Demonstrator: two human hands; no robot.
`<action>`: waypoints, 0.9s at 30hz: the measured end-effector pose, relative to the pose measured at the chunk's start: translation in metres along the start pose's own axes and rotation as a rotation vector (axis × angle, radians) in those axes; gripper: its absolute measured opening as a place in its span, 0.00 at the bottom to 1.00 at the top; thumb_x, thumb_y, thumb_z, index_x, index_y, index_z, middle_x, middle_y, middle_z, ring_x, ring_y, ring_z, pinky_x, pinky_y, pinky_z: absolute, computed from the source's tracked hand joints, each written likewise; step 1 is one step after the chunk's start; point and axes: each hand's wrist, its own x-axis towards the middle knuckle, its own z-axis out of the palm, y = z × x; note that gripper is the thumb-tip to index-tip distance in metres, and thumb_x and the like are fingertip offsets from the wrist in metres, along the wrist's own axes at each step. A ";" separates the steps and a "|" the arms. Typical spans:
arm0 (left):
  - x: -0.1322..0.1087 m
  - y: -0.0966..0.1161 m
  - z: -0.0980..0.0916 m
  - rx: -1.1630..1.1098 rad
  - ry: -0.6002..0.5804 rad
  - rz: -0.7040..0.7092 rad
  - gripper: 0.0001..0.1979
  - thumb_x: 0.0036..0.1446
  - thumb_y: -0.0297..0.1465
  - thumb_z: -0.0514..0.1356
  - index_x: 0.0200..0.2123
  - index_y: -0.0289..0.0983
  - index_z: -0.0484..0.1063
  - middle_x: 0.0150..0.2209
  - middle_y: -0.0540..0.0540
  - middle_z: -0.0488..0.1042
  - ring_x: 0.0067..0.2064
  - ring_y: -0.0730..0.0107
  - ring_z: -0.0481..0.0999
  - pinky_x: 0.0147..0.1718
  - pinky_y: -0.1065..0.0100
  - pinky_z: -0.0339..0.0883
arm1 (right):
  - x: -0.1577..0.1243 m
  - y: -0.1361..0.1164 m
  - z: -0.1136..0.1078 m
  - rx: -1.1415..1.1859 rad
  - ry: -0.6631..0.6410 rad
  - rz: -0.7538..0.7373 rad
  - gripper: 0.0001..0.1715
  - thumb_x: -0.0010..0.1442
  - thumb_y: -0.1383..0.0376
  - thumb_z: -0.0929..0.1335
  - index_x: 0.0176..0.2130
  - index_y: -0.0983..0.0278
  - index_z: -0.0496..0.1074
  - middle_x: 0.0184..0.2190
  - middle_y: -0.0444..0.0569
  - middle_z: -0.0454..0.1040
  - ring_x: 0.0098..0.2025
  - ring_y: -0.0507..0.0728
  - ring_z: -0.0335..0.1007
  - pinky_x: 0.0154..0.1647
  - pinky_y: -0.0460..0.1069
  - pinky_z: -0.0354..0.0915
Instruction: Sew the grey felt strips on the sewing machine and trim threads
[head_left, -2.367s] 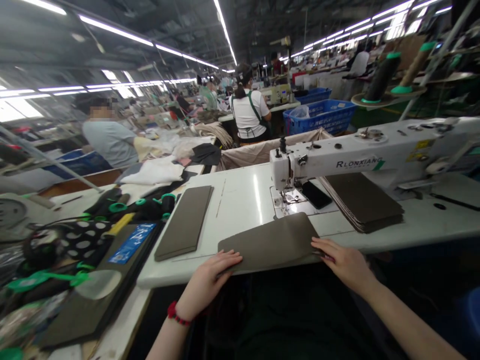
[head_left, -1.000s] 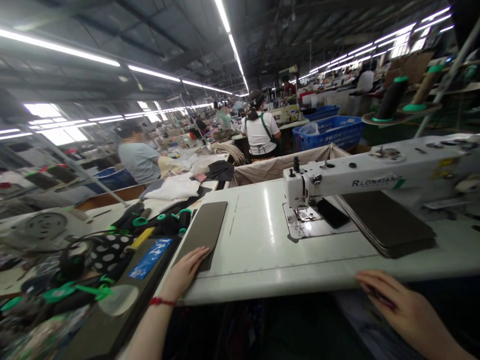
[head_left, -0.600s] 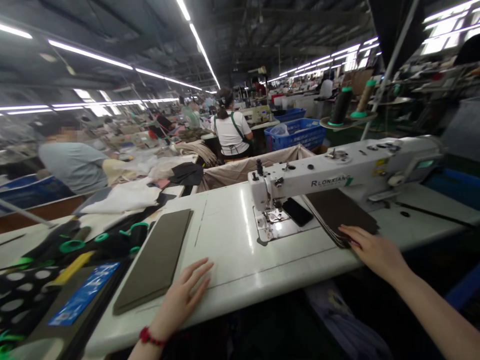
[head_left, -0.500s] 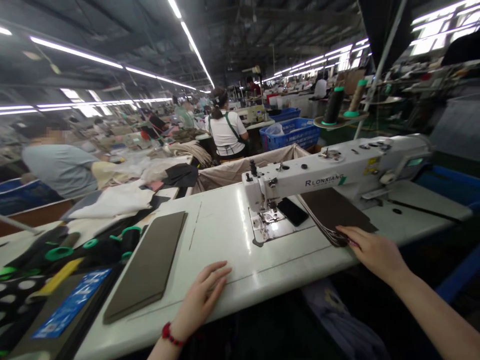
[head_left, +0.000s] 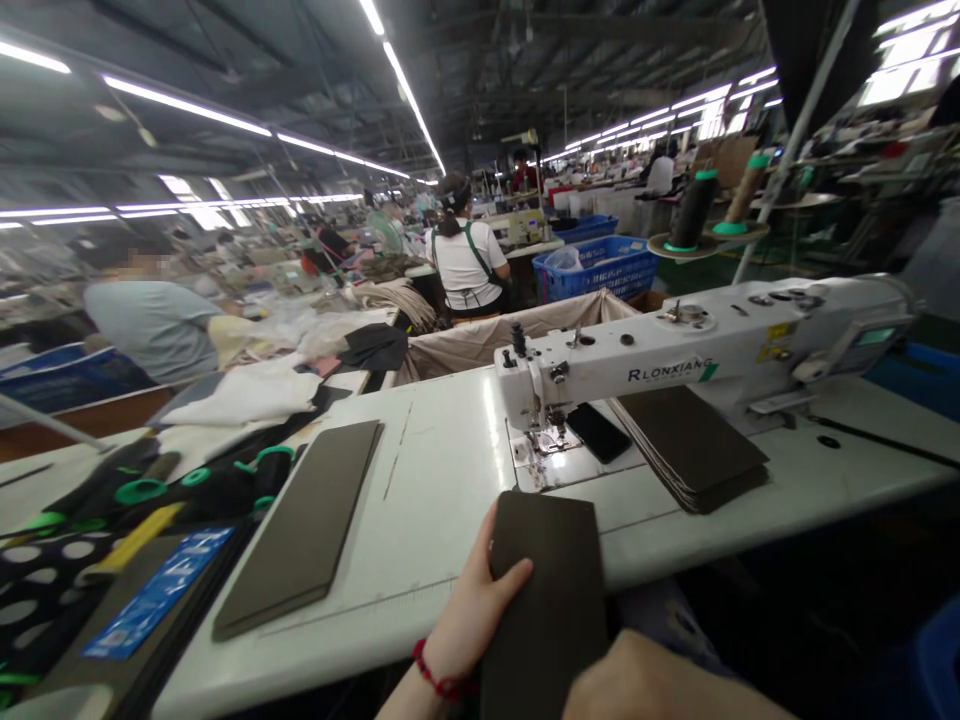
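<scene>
Head view looks down a long sewing hall under strips of ceiling light, with rows of workstations running into the distance. A co-worker in a white T-shirt [head_left: 465, 265] with green apron straps sits beyond a beige cloth-lined bin [head_left: 517, 335], and a blue plastic crate [head_left: 600, 268] stands past them. Another co-worker in a grey-blue shirt [head_left: 150, 320] is at the bench to the left.

In front of the person is a white sewing table [head_left: 442, 470] carrying a R LONXIANG sewing machine [head_left: 675, 360], with thread cones [head_left: 694, 210] on a stand behind it. A stack of dark panels [head_left: 690, 445] lies under the machine's arm, and a phone [head_left: 596, 432] rests on the machine bed beside the needle area. A long dark panel [head_left: 300, 530] lies flat on the table's left part.

An olive-brown panel [head_left: 547, 600] is raised off the table's near edge, tilted and held close to the body. The left hand [head_left: 472, 610], wearing a red bead bracelet [head_left: 439, 685], clenches it with the thumb across its face. The right hand [head_left: 645, 685] lies against its lower end, cut off by the frame, so its grip cannot be told.
</scene>
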 end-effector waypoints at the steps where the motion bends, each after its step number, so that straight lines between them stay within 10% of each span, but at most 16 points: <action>1: -0.004 -0.005 -0.012 0.171 0.131 0.095 0.41 0.60 0.31 0.59 0.68 0.46 0.38 0.68 0.44 0.50 0.65 0.54 0.56 0.62 0.52 0.53 | 0.009 0.013 -0.006 0.005 0.024 0.028 0.16 0.66 0.57 0.61 0.47 0.55 0.75 0.37 0.44 0.79 0.35 0.52 0.75 0.35 0.43 0.68; 4: -0.013 -0.018 -0.039 0.742 0.432 0.308 0.36 0.63 0.27 0.53 0.69 0.48 0.39 0.70 0.48 0.35 0.69 0.53 0.39 0.65 0.46 0.41 | 0.049 0.060 -0.020 -0.111 0.201 0.197 0.18 0.66 0.62 0.61 0.53 0.58 0.71 0.49 0.47 0.76 0.48 0.55 0.73 0.47 0.47 0.66; 9: -0.008 -0.022 -0.050 1.261 -0.057 0.447 0.29 0.66 0.26 0.48 0.66 0.55 0.49 0.68 0.54 0.49 0.67 0.58 0.50 0.64 0.47 0.48 | 0.109 0.120 -0.026 -0.566 0.102 0.283 0.32 0.60 0.69 0.63 0.62 0.54 0.60 0.63 0.46 0.60 0.54 0.59 0.69 0.48 0.52 0.67; 19: 0.044 0.006 -0.055 1.213 -0.342 0.425 0.31 0.65 0.40 0.53 0.68 0.49 0.45 0.68 0.51 0.49 0.68 0.58 0.46 0.65 0.48 0.41 | 0.082 0.147 -0.026 -0.633 0.153 0.352 0.32 0.61 0.67 0.62 0.63 0.54 0.58 0.63 0.43 0.60 0.52 0.59 0.70 0.49 0.54 0.67; 27: 0.078 0.013 -0.040 1.193 -0.347 0.471 0.32 0.63 0.39 0.55 0.67 0.45 0.49 0.69 0.48 0.43 0.69 0.59 0.43 0.66 0.52 0.41 | 0.084 0.153 -0.021 -0.672 0.146 0.361 0.31 0.62 0.66 0.62 0.63 0.51 0.58 0.64 0.44 0.59 0.50 0.58 0.71 0.45 0.53 0.68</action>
